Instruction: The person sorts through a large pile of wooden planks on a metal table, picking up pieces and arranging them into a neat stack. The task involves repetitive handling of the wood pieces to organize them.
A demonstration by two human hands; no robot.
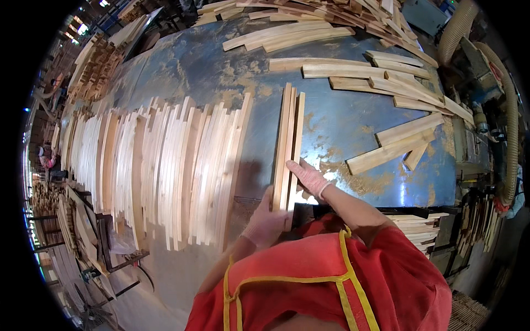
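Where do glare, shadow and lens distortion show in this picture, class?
Head view: glare burns white on the blue tabletop, just right of the held strips; head view: a dark, soft-edged shadow lies between those and the row of pale strips, whose middle looks washed out; head view: the fisheye lens bends the surroundings toward a black rim.

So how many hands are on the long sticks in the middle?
2: the left hand at the near end of the wooden strips, and the right hand on their right side, farther up.
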